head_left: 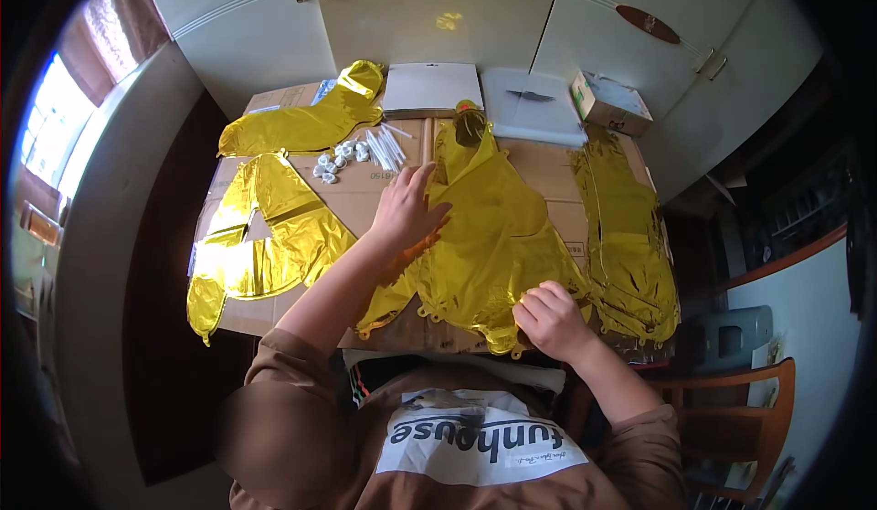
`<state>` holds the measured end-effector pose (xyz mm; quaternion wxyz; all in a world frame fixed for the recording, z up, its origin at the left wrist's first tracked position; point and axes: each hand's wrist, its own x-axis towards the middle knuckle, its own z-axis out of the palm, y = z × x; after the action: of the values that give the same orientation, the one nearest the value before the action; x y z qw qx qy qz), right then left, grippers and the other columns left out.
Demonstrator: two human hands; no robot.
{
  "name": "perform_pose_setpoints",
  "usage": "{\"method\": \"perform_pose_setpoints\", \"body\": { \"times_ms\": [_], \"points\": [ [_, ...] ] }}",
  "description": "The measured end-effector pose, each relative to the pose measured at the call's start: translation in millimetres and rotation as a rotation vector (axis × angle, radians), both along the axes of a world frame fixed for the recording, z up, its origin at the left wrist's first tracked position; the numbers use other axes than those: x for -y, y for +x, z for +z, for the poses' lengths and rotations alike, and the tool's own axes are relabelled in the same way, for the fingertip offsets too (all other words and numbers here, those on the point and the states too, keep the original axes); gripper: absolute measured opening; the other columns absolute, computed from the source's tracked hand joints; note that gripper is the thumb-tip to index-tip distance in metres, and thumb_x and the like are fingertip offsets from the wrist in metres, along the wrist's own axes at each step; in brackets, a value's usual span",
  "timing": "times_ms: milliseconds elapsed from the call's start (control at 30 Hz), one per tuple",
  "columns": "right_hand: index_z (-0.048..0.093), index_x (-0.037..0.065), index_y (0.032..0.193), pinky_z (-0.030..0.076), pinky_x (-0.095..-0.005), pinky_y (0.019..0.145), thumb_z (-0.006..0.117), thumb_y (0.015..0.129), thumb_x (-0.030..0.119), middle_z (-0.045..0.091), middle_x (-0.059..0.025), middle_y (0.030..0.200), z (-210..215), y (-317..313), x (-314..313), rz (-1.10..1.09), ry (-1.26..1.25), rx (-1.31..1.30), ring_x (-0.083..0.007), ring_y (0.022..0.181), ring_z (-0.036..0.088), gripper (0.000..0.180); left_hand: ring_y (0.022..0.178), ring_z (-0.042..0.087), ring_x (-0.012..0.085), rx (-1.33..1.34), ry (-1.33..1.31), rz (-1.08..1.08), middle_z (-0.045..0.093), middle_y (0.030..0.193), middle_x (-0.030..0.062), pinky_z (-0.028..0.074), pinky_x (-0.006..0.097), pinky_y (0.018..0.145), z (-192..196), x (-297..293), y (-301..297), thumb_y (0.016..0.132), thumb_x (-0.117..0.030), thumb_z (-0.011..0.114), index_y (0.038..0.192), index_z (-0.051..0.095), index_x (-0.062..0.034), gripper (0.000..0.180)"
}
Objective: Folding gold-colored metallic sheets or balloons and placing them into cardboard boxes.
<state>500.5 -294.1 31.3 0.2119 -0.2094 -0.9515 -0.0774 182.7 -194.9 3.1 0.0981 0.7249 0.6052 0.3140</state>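
Foil balloon (498,208), gold and slack, sprawls from the middle of the cardboard-covered worktop (565,222) toward five o'clock, taking twelve as the cupboard side and six as the person's. The right hand (553,319) is down at five, fingers curled in at the balloon's near edge; it looks to me like a pinch on the film, though the fingertips are tucked out of sight. The left hand (406,207) is just off centre, toward ten, grasping nothing that I can see: its fingers are loose and spread by the balloon's left edge, and I can't tell whether they touch it.

My reading is that the step in hand is laying this piece out and straightening it. The next move, I'd say, calls for a steady right-hand pinch and a light left palm, since thin foil slips and creases.

More gold foil lies about: a gapped piece (306,236) at nine, a boot-shaped piece (301,129) at ten, a long piece (630,227) at three. White sticks (387,149) sit at eleven, beside small white rolls (340,158).
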Motion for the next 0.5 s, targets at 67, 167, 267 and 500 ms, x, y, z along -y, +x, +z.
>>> {"method": "perform_pose_setpoints", "body": {
  "times_ms": [67,167,267,500],
  "points": [
    [0.06,0.006,0.081,0.052,-0.0403,0.086,0.063,0.077,0.011,0.059,-0.0074,0.08,2,-5,-2,-0.008,-0.018,0.021,-0.0248,0.082,0.062,0.007,0.12,0.057,0.0394,-0.005,0.02,-0.014,0.057,0.132,0.0193,0.047,0.047,0.102,-1,2,3,0.086,-0.033,0.078,0.143,0.05,-0.0046,0.069],
    [0.059,0.006,0.08,0.052,-0.04,0.084,0.064,0.077,0.01,0.058,-0.007,0.079,6,-12,-3,-0.01,-0.032,0.014,-0.0247,0.08,0.06,0.007,0.121,0.057,0.0364,-0.013,0.127,-0.145,0.06,0.129,0.0173,0.047,0.045,0.1,-12,-1,-1,0.085,-0.031,0.077,0.123,0.063,-0.0052,0.048],
    [0.059,0.007,0.08,0.051,-0.0397,0.082,0.063,0.077,0.009,0.057,-0.007,0.078,6,-14,0,-0.033,-0.049,0.002,-0.0248,0.079,0.06,0.006,0.119,0.057,0.0349,-0.061,0.178,-0.228,0.064,0.122,0.0152,0.046,0.047,0.103,-23,-2,4,0.084,-0.029,0.076,0.107,0.07,-0.0036,0.035],
    [0.066,0.006,0.088,0.047,-0.0478,0.094,0.076,0.063,0.021,0.062,-0.01,0.09,22,-15,-1,-0.04,-0.271,0.164,-0.0297,0.088,0.062,0.032,0.124,0.055,0.035,0.002,0.196,-0.216,0.064,0.123,0.0163,0.043,0.046,0.109,-16,0,-1,0.087,-0.032,0.075,0.11,0.069,-0.0027,0.038]
  ]
}}
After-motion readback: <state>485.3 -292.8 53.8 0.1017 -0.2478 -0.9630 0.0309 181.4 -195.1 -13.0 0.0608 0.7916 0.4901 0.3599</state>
